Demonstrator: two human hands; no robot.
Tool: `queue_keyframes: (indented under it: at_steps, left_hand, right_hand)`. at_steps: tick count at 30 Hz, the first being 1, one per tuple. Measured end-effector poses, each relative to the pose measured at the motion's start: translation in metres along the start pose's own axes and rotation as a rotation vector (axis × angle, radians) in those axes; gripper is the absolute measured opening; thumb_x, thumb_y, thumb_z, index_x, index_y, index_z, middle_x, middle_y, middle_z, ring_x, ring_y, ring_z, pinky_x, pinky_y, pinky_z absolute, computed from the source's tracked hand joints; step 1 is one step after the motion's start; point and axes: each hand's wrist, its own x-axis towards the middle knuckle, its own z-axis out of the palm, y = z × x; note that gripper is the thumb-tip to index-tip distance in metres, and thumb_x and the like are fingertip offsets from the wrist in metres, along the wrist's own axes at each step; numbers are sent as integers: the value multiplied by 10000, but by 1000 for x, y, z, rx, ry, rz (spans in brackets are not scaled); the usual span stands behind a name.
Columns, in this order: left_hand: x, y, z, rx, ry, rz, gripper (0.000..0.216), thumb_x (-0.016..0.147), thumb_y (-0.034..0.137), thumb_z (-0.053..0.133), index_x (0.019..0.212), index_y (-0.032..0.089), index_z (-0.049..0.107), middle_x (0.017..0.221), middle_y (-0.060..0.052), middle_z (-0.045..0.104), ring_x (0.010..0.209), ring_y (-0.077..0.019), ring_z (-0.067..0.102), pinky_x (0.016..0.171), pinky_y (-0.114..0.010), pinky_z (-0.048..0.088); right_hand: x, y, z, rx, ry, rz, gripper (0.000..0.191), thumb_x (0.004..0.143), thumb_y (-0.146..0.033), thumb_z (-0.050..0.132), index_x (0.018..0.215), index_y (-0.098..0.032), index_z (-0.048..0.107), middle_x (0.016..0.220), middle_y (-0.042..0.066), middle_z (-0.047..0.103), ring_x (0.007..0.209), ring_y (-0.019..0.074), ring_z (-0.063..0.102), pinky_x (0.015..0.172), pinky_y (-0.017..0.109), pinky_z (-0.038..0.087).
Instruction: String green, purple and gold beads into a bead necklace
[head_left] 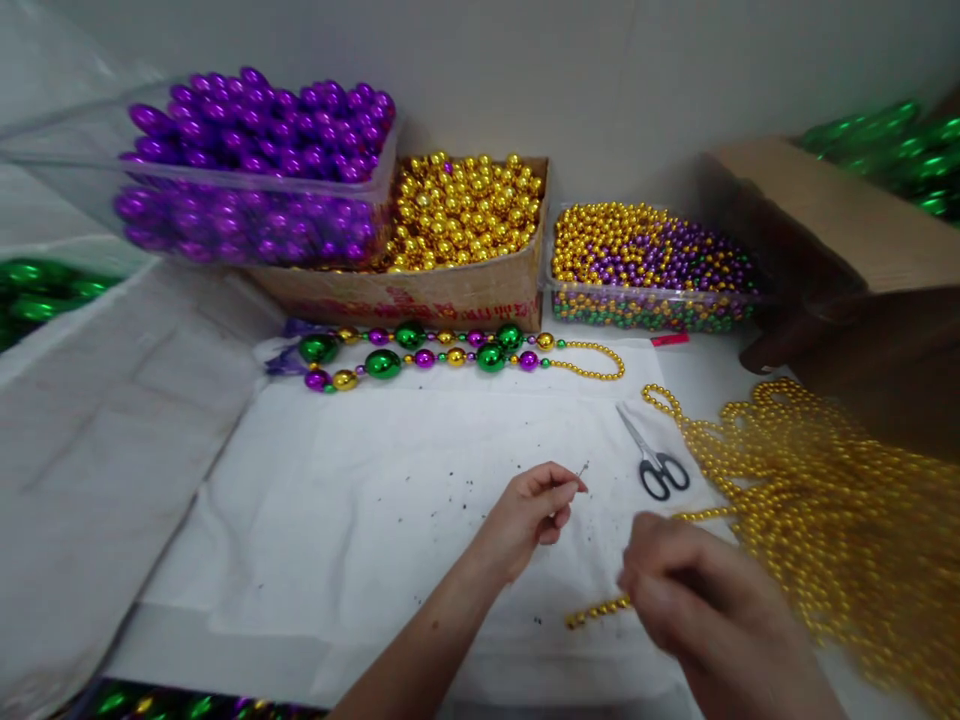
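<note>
My left hand [536, 505] is over the white cloth, thumb and forefinger pinched on a tiny thin piece [584, 468], too small to name. To the right and closer to me, my right hand [686, 590] is blurred, its fingers closed together. A short length of gold bead strand [600, 610] shows left of it, and more gold beads show behind it; I cannot tell whether the hand grips them or passes above. Scissors with black handles [654, 466] lie beyond my right hand. A finished-looking necklace [424, 358] of green, purple and gold beads is stretched across the back.
A clear bin of purple beads [255, 215], a cardboard box of gold beads [469, 300] and a tub of small mixed beads [652, 270] line the wall. Gold bead strands [817, 520] heap at right, below a cardboard box [825, 220]. Dark specks dot the white cloth [315, 520].
</note>
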Motion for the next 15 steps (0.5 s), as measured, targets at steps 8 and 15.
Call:
queue_keyframes:
  at_steps: [8, 15]
  left_hand:
    - [-11, -17, 8, -43, 43, 10, 275, 743, 329, 691, 952, 151, 671, 569, 39, 453, 501, -52, 377, 405, -159, 233]
    - [-9, -25, 12, -23, 85, 38, 271, 718, 322, 700, 914, 138, 664, 600, 20, 509, 537, -82, 459, 418, -168, 359]
  right_hand:
    - [34, 49, 4, -156, 250, 36, 175, 821, -331, 626, 738, -177, 637, 660, -15, 559, 623, 127, 492, 575, 240, 386]
    - [35, 57, 7, -415, 295, -205, 192, 854, -256, 586, 682, -181, 625, 690, -4, 527, 648, 135, 511, 588, 254, 388]
